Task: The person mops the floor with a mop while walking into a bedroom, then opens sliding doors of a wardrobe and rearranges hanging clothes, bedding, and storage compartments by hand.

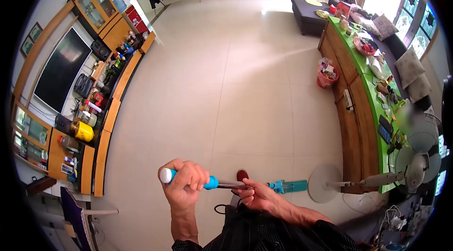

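On my feed, the left hand (185, 182) is nearest, its forearm upright and its fingers wrapped round the blue grip of a mop (230, 185). The right hand (257, 195) reaches in with its forearm slanting, thumb and fingers closed on the metal pole. Past it I see the teal mop head (295, 186) near the fan base (325, 189); I can't tell whether they touch. Farther off, a red bin (325, 82) stands beside a green-topped cabinet (358, 123).
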A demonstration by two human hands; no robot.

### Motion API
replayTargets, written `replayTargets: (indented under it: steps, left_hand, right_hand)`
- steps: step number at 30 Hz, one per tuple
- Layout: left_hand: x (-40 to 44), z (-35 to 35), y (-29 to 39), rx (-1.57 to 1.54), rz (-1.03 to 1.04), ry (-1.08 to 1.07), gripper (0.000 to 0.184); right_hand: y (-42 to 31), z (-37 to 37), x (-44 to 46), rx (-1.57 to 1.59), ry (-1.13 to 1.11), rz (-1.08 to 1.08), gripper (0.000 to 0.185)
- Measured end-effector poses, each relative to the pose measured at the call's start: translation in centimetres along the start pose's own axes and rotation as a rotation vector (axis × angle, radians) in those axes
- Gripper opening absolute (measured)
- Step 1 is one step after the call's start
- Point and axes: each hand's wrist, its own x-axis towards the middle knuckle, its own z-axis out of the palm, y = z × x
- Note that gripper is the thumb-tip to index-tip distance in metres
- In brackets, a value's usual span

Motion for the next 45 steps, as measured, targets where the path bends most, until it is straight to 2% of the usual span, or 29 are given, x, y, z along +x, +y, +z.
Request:
replayTargets:
  steps: [5, 7, 8, 9, 11, 12, 13, 17, 20, 23, 24, 26, 27, 30, 31, 33, 38, 40, 41, 43, 45]
  left_hand:
    - [7.6, -2.3, -2.1, -0.007, 0.057, -0.018, 0.033]
    - [10.9, -3.8, -3.5, -0.031, 0.089, 0.087, 0.03]
    - [13.1, -4.5, -3.9, -0.039, 0.087, 0.074, 0.03]
    - [14.9, -5.3, -4.5, 0.046, 0.092, 0.102, 0.032]
    - [18.5, -6.8, -5.8, 0.11, 0.071, 0.13, 0.035]
    - [20.0, -7.5, -6.4, 0.119, 0.058, 0.185, 0.032]
    - [21.5, -8.5, -7.2, 0.133, 0.045, 0.24, 0.03]
    - [26.0, -12.8, -9.4, 0.18, 0.053, 0.228, 0.026]
    - [28.5, -14.4, -11.0, 0.212, 0.076, 0.174, 0.03]
    - [31.5, -14.0, -12.7, 0.144, 0.103, 0.161, 0.039]
    - [32.0, -14.1, -14.1, 0.18, 0.074, 0.106, 0.043]
    - [33.5, -14.4, -15.5, 0.288, 0.044, -0.058, 0.049]
    - [34.3, -14.3, -16.2, 0.323, -0.032, -0.124, 0.044]
    - [38.6, -12.3, -17.6, 0.378, -0.207, -0.304, 0.029]
    - [40.3, -12.0, -18.4, 0.383, -0.209, -0.306, 0.029]
    - [43.9, -11.7, -21.1, 0.638, -0.175, -0.571, 0.039]
    - [55.3, -7.8, -26.8, 0.694, -0.139, -0.706, 0.042]
    - [60.7, -5.5, -29.0, 0.716, -0.11, -0.768, 0.043]
    - [63.1, -4.3, -30.1, 0.722, -0.118, -0.829, 0.044]
    - [68.0, -0.9, -32.2, 0.78, -0.16, -0.921, 0.044]
    - [72.0, 2.0, -34.9, 0.83, -0.105, -0.969, 0.045]
  right_hand:
    - [-6.4, 3.6, 4.7, -0.055, -0.071, -0.066, 0.039]
    - [-9.4, 5.4, 7.1, -0.127, -0.065, -0.121, 0.04]
    - [-11.2, 6.3, 8.6, -0.154, -0.031, -0.146, 0.036]
    - [-12.7, 7.6, 9.8, -0.149, -0.03, -0.164, 0.036]
    - [-15.7, 10.7, 11.9, -0.258, 0.162, -0.246, 0.031]
    - [-16.7, 12.7, 13.1, -0.218, 0.279, -0.3, 0.035]
    - [-18.4, 13.5, 14.5, -0.2, 0.296, -0.307, 0.035]
    - [-23.7, 14.8, 20.5, -0.29, 0.359, -0.357, 0.03]
    - [-28.0, 15.0, 24.3, -0.423, 0.459, -0.482, 0.033]
    - [-33.0, 18.5, 25.6, -0.382, 0.555, -0.617, 0.033]
    - [-34.9, 18.9, 25.6, -0.376, 0.565, -0.624, 0.033]
    - [-38.1, 20.0, 26.2, -0.506, 0.568, -0.793, 0.032]
    - [-40.4, 20.0, 26.6, -0.497, 0.574, -0.79, 0.032]
    - [-47.5, 19.9, 27.9, -0.208, 0.385, -0.766, 0.029]
    - [-49.6, 20.5, 27.9, -0.203, 0.381, -0.764, 0.029]
    - [-54.2, 21.3, 28.2, -0.344, 0.489, -0.766, 0.024]
    - [-66.9, 23.3, 28.9, -0.398, 0.501, -0.776, 0.018]
    - [-71.0, 26.9, 27.6, -0.472, 0.591, -0.804, 0.023]
    - [-73.8, 26.9, 27.4, -0.501, 0.568, -0.83, 0.023]
    - [-79.3, 28.2, 25.8, -0.47, 0.575, -0.799, 0.022]
    - [-84.0, 30.0, 24.0, -0.473, 0.623, -0.77, 0.022]
